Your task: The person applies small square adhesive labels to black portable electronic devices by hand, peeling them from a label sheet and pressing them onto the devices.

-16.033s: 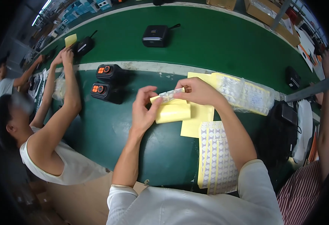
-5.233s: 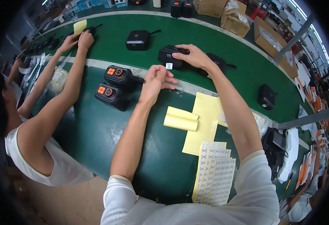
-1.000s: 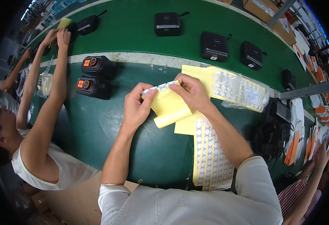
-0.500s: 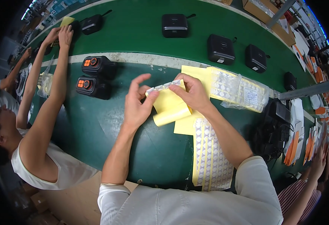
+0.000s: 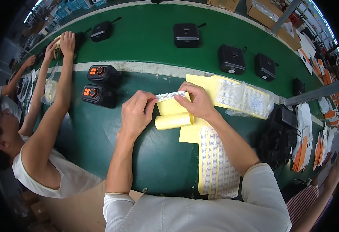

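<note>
A green belt (image 5: 138,42) curves across the top; before it lies a dark green table (image 5: 161,166) with a pale, scuffed edge; at the left a co-worker (image 5: 53,170) in a white sleeveless top reaches both arms toward the belt. An open carton (image 5: 268,17) sits beyond the belt at upper right; black gear (image 5: 278,135) is heaped at the table's right; a stack of label sheets (image 5: 221,166) lies near the right forearm, just below yellow paper (image 5: 189,135); a clear-wrapped pack (image 5: 247,98) of labels is beside that paper. Black cases (image 5: 187,35) stand spaced along the belt (two toward the right show a small pale square low on the front); two black devices (image 5: 100,95) with orange buttons and knobs stand on the table, left of the hands.

The left hand (image 5: 136,112) is nearly closed, thumb and fingertips pinched at the left end of the held sheet (image 5: 173,120); whether on a label or the backing, I cannot tell; the right hand (image 5: 197,100) grips its upper right corner, thumb in front; the sheet is raised above the table, its lower part curled into a roll, a row of white labels (image 5: 167,96) along its top edge.
</note>
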`<state>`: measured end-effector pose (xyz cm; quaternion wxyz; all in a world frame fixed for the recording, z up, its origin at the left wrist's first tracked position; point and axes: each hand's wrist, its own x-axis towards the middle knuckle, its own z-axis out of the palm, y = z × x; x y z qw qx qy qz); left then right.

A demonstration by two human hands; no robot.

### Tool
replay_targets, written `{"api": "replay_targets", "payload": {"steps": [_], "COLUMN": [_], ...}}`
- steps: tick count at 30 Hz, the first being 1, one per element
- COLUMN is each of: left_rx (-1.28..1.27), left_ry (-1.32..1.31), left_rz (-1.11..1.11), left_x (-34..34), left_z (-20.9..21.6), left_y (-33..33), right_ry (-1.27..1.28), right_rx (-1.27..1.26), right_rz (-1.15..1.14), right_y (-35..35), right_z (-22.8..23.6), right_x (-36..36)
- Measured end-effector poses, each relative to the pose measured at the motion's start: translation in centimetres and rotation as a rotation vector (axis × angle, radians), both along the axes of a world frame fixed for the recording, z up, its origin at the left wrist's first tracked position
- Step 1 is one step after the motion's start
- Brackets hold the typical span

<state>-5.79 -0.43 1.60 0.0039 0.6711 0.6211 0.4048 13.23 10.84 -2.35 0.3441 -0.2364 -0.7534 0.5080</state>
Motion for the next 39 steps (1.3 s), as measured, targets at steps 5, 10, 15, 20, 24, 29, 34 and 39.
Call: {"api": "replay_targets", "payload": {"steps": [5,10,15,20,24,29,34,39], "left_rx": [-0.047,-0.087,-0.107,-0.091,-0.123,-0.206,-0.28,-0.295], "left_ry": [0.036,-0.142,-0.172,-0.377,-0.834,-1.112,-1.143,-1.214], "left_rz": [-0.029,-0.013,-0.026,-0.024,-0.048,-0.079,-0.145,-0.125], "left_x": [0.2,0.1,-0.1,-1.0,-1.6,-1.3,-0.6,-1.0], "left_z": [0.0,-0.6,-0.5,-1.9,-2.5,-0.3,0.4,-0.5], "left_y": [-0.1,-0.1,-0.1,0.2,0.6,2.5,6.0,7.4], "right_ry": [-0.001,0.001,-0.01,-0.182,-0.363,-0.494,-0.937,-1.008], "right_rx": [0.078,0.112,0.131,0.304,0.417,0.598,0.676,0.483], "right_rz": [0.018,0.017,0.011,0.025,0.046,-0.194,-0.076,0.003], "right_y": [0.1,0.1,0.1,0.2,0.5,10.1,21.0,21.3], "right_z": [0.0,0.0,0.2,1.1,3.7,8.9,6.9,8.4], "right_x": [0.1,0.0,0.0,0.7,0.9,0.9,1.1,0.4]}}
